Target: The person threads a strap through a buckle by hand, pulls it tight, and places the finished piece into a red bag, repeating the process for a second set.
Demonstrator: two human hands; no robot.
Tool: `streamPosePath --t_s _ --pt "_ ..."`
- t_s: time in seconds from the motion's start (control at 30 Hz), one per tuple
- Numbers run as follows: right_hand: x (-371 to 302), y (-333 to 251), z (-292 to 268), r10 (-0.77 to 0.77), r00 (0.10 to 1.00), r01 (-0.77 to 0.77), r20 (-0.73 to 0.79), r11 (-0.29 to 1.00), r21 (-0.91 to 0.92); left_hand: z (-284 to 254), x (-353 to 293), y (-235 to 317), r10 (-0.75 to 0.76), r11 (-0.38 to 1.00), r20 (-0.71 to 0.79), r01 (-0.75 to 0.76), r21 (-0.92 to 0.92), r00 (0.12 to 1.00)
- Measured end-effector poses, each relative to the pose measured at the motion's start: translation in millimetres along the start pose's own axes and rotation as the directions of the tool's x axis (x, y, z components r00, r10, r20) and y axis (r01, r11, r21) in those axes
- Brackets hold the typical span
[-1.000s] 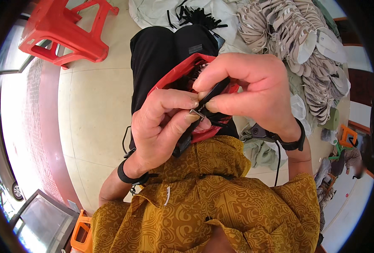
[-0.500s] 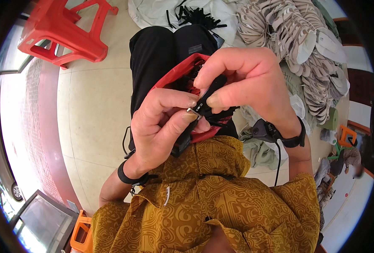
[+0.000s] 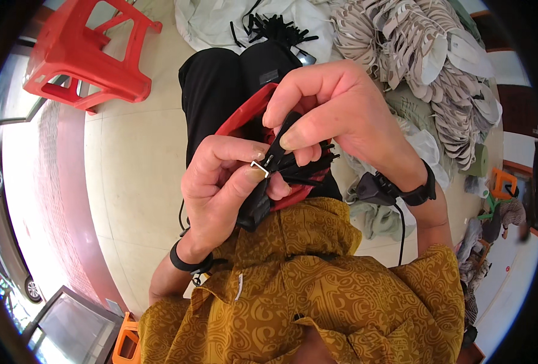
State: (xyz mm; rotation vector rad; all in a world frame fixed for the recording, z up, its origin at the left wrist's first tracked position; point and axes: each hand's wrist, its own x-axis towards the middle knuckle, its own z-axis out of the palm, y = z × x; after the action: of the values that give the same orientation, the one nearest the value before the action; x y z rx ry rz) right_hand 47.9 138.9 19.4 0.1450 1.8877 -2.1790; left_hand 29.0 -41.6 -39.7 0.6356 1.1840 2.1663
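Note:
My left hand (image 3: 213, 182) pinches a small silver metal buckle (image 3: 260, 168) between thumb and forefinger, above my lap. Through or against this buckle lies a black strap (image 3: 285, 131); exactly how it is threaded is too small to tell. My right hand (image 3: 348, 112) grips the strap's upper end between thumb and fingers. Below both hands, a red container (image 3: 244, 115) rests on my lap, partly hidden by them. Several black straps (image 3: 308, 170) stick out beneath my right hand. A black piece (image 3: 255, 209) hangs under my left hand.
A red plastic stool (image 3: 87, 54) stands at the far left. Ahead of my knees, more black strips (image 3: 275, 27) lie on a white cloth (image 3: 202, 21). Stacks of beige and white shoe pieces (image 3: 414, 48) are heaped at the far right. An orange stool (image 3: 126, 343) stands at the near left.
Both hands have shifted slightly left with the strap and buckle. The buckle shows more openly now, and my right fingers have moved along with the strap's upper end.

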Motion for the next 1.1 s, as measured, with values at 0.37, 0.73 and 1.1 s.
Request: streamPosePath --t_s 0.37,0.73,1.1 --pt "-0.8 0.3 -1.8 0.017 0.999 -0.017 -0.032 1.0 0.003 -0.2 2.1 0.8 -0.043 0.999 0.011 0.043 0.033 0.999" --pt "2.3 -4.4 3.9 0.007 0.999 -0.014 -0.046 0.987 -0.16 -0.7 3.8 4.2 -0.025 0.992 -0.004 0.026 0.123 1.0" --pt "2.6 -3.7 2.9 -0.042 0.998 0.028 -0.035 0.944 -0.33 0.2 6.8 6.5 0.041 0.953 0.008 -0.041 0.302 0.999"
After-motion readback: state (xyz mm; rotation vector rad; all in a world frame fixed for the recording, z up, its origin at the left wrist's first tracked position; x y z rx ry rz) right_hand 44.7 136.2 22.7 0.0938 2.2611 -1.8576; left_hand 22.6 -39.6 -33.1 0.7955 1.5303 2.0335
